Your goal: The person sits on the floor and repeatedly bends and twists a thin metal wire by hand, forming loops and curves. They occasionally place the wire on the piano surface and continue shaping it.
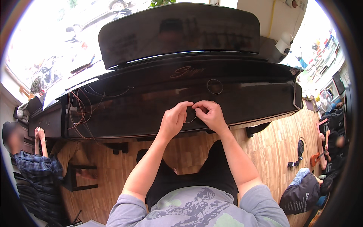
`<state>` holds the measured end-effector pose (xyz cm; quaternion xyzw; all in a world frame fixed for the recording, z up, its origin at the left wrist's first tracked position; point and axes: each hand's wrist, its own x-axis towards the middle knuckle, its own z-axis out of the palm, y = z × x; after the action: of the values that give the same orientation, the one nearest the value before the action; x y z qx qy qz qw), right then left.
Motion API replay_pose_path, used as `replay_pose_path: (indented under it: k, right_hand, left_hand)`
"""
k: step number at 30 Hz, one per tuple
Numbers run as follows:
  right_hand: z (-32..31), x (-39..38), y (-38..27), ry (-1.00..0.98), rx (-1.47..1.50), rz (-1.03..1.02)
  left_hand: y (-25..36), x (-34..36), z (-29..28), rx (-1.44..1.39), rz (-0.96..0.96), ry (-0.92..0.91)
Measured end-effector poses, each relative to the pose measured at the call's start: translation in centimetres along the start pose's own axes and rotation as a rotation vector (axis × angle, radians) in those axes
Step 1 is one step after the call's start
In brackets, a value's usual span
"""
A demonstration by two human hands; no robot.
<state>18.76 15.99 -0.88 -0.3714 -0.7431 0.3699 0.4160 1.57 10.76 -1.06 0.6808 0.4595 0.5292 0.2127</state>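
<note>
My left hand [174,118] and my right hand [210,113] meet in front of a black upright piano's closed lid [151,109]. Both pinch a small coil of thin wire [191,115] between fingertips, the loop hanging between the two hands. A second coiled wire ring [214,86] lies on the piano's glossy surface just above my right hand. A bundle of loose copper-coloured piano wires [77,109] hangs at the lid's left end.
A person in a plaid shirt [36,162] sits on the wooden floor at the left, hands raised to the piano's end. More people sit at the right with a small orange guitar [315,159] and a dark bag [300,195]. A fan [326,100] stands at the far right.
</note>
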Motion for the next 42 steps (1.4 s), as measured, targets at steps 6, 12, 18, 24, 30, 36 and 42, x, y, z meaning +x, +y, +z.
replay_pose_path:
  k: [6, 12, 18, 24, 30, 36, 42]
  right_hand:
    - [-2.6, 0.3, -0.3, -0.269, 0.502, 0.198]
    - [-3.2, 0.9, 0.1, -0.406, 0.534, 0.224]
    - [-2.2, 0.6, 0.3, -0.292, 0.474, 0.192]
    - [-0.3, 0.1, 0.6, -0.107, 0.193, 0.075]
    - [-0.2, 0.0, 0.3, -0.048, 0.128, 0.051]
    - [0.3, -0.1, 0.8, 0.045, 0.186, 0.051]
    - [0.1, -0.1, 0.4, 0.022, 0.125, 0.016]
  left_hand:
    - [-0.4, 0.5, -0.3, -0.164, -0.195, 0.015]
    - [-0.6, 0.7, -0.3, -0.189, -0.23, -0.023]
    - [-0.3, 0.5, -0.1, -0.115, -0.173, 0.0]
    - [0.8, 0.0, 0.3, 0.265, 0.149, 0.169]
    - [0.5, 0.4, 0.2, 0.236, 0.141, 0.191]
    - [-0.1, 1.0, 0.3, 0.211, 0.01, 0.113]
    - [0.3, 0.8, 0.4, 0.096, -0.148, 0.095]
